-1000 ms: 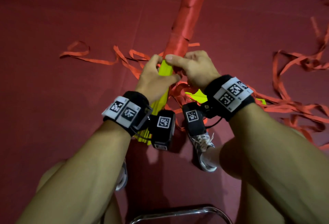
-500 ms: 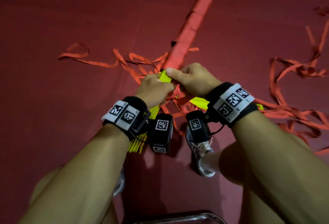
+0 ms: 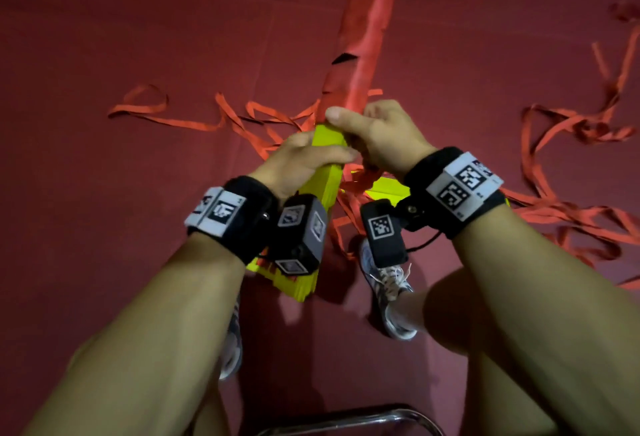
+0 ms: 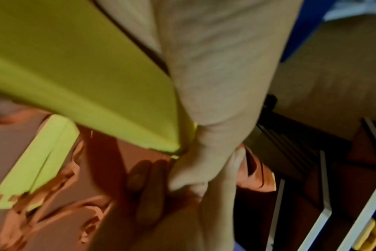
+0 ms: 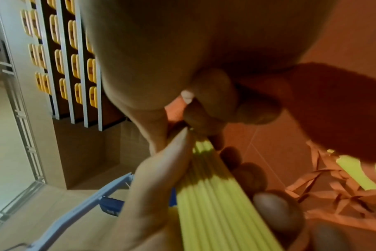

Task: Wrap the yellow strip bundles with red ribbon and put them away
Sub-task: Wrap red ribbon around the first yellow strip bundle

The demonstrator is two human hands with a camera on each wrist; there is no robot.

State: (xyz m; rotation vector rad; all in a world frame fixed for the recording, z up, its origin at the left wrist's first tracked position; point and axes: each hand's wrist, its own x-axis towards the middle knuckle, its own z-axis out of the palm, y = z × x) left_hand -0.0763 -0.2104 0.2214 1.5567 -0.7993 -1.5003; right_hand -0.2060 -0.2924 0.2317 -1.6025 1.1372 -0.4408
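Above the red floor (image 3: 104,262), between the person's knees, the yellow strip bundle (image 3: 325,136) slants away from the body. Its far length is already sheathed in red ribbon (image 3: 363,55); its near end is bare and fans out below the left wrist. Curled round the bare yellow part just below the wrapped section is the left hand (image 3: 298,162), thumb lying across the top face. At the edge of the wrap the right hand (image 3: 384,138) grips the bundle, thumb pressed on the ribbon's last turn, other fingers curled underneath; both hands touch. Loose ribbon lengths (image 3: 588,224) lie tangled on the floor on both sides, thickest to the right. More yellow strips (image 3: 388,190) lie flat under the right wrist. One sneaker (image 3: 391,290) shows beneath the hands, and a chrome rail (image 3: 346,418) crosses the bottom edge
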